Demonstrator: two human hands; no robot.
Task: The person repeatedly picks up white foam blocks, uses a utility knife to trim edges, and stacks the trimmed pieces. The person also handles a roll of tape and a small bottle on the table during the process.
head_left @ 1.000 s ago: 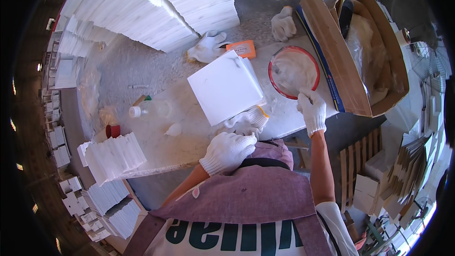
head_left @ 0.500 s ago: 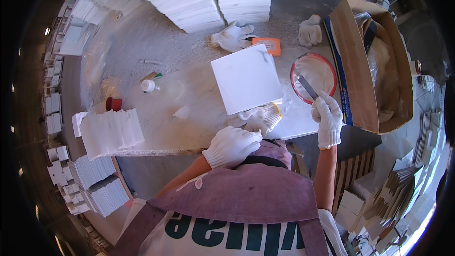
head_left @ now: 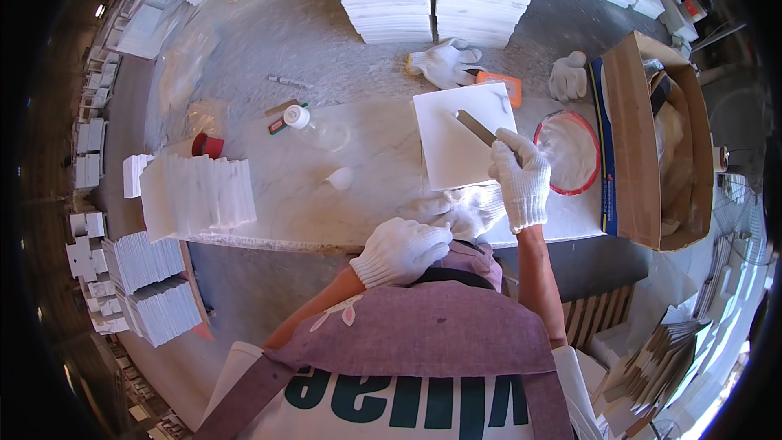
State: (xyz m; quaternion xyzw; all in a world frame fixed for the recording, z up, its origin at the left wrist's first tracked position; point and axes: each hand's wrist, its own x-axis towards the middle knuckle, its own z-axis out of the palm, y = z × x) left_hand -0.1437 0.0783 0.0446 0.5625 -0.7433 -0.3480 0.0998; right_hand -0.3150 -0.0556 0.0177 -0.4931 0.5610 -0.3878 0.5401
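Note:
In my right hand [head_left: 521, 175], gloved in white knit, is a narrow flat grey metal scraper [head_left: 477, 126]. The blade reaches over a square white tile [head_left: 446, 155], with a dab of white at its tip; whether it touches the tile I cannot tell. A tub with a red rim [head_left: 599, 155] and white contents stands right of that hand. My left hand [head_left: 403, 251], gloved too, is closed at the table's front edge; anything inside it is hidden. A loose white glove [head_left: 468, 210] lies between the hands, by the tile's near edge.
A cardboard box [head_left: 643, 187] stands at the table's right end. Behind the tile lie two more gloves [head_left: 446, 63] and an orange case [head_left: 507, 88]. On the left are a clear bottle [head_left: 326, 132], a red cap [head_left: 208, 145] and stacked white tiles [head_left: 199, 195]. Tall white stacks [head_left: 379, 0] rise behind.
My right hand has carried the scraper leftward from over the red-rimmed tub to above the tile. My left hand stays closed near the table edge. The view has shifted.

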